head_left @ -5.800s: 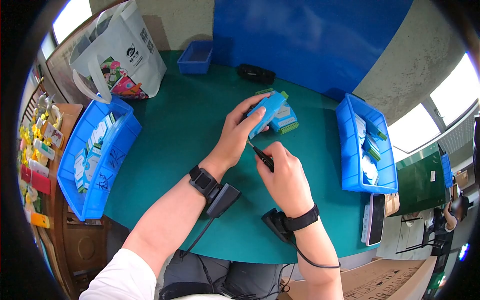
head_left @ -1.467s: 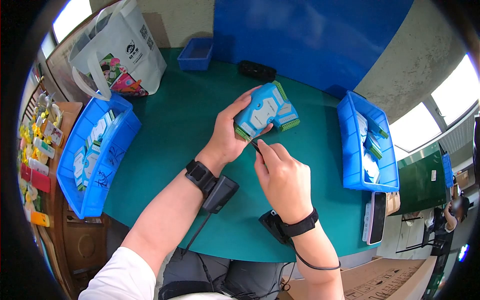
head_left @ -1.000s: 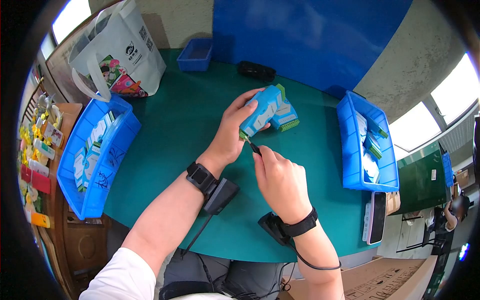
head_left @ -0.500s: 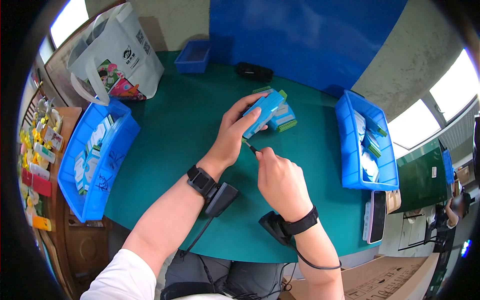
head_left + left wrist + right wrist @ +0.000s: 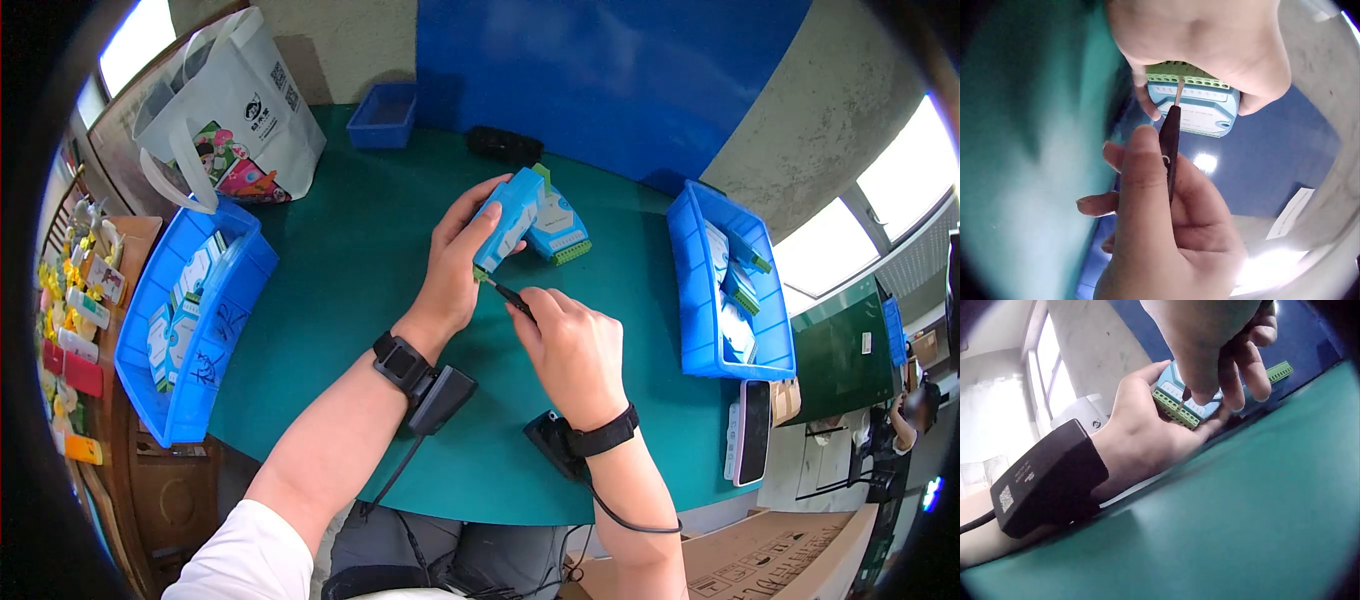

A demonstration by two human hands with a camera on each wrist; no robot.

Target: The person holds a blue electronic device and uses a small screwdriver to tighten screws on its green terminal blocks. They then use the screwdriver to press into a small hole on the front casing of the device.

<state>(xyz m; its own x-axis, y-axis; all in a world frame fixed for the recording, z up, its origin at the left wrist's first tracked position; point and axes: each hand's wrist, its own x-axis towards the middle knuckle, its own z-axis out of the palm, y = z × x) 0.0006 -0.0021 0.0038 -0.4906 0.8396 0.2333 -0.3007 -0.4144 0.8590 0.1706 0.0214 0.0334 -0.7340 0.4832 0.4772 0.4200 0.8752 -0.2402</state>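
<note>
My left hand (image 5: 452,262) grips a light-blue electronic module (image 5: 512,222) with green terminal blocks along its ends, thumb across one side. A small screwdriver (image 5: 512,296) with a black handle is pinched in my right hand (image 5: 578,345). In the left wrist view, the screwdriver's metal tip meets the row of holes in the green terminal block (image 5: 1200,81). The right wrist view shows the same green terminal block (image 5: 1175,407) partly behind my right fingers. A second blue module (image 5: 562,232) lies on the table just beyond the held one.
Blue bins holding several similar modules stand at the left (image 5: 222,340) and right (image 5: 688,300). A small blue tray (image 5: 380,136), a black object (image 5: 504,146) and a white bag (image 5: 285,150) are at the back. A phone (image 5: 754,435) lies at the right edge.
The held module's labelled face showed more 1.5 s ago; it has since been turned onto its side and shifted slightly left. The screwdriver has stayed at its near end.
</note>
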